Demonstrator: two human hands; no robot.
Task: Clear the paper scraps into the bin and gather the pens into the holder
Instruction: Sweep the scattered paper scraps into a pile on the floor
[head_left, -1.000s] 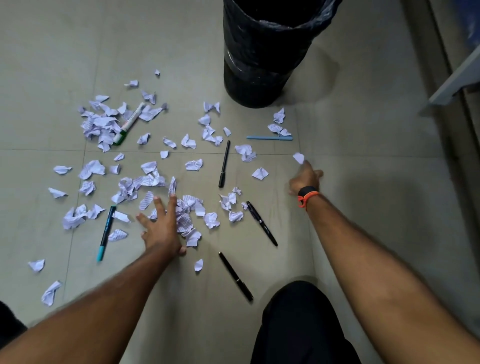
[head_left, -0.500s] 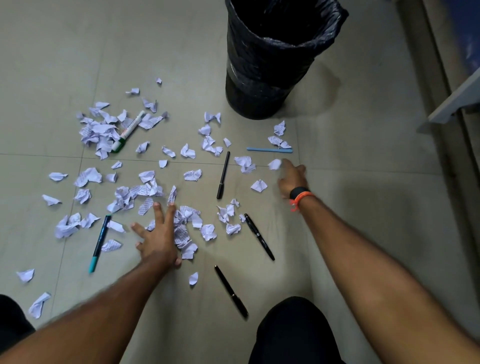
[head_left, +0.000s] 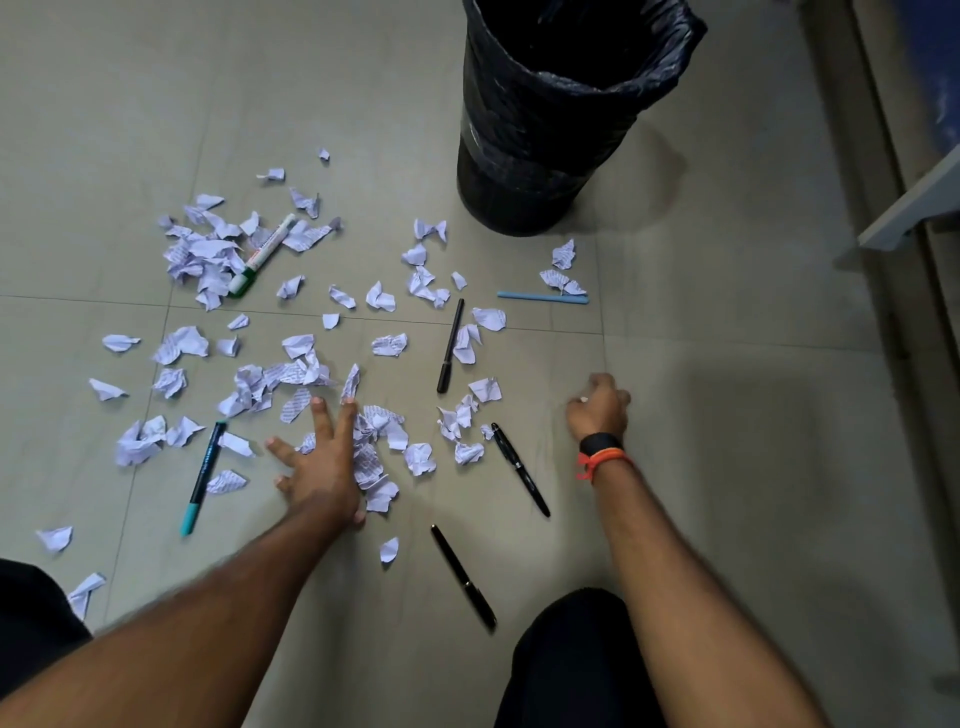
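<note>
Many crumpled paper scraps (head_left: 291, 374) lie scattered over the tiled floor. My left hand (head_left: 322, 462) rests flat with spread fingers on a cluster of them. My right hand (head_left: 597, 410), with a watch on the wrist, is curled just above the floor right of the scraps, and a bit of white paper shows in its fingers. The black lined bin (head_left: 561, 114) stands beyond. Pens lie loose: a green-capped marker (head_left: 262, 254), a teal-tipped pen (head_left: 202, 478), a light blue pen (head_left: 543, 298) and three black pens (head_left: 450, 345), (head_left: 519, 470), (head_left: 463, 577). No holder is in view.
My dark-trousered knee (head_left: 571, 649) is at the bottom centre, close to the nearest black pen. A white furniture edge (head_left: 909, 208) juts in at the right along the wall.
My right hand has drawn back toward me from near the light blue pen, closing around a paper scrap. My left hand has stayed on the scraps.
</note>
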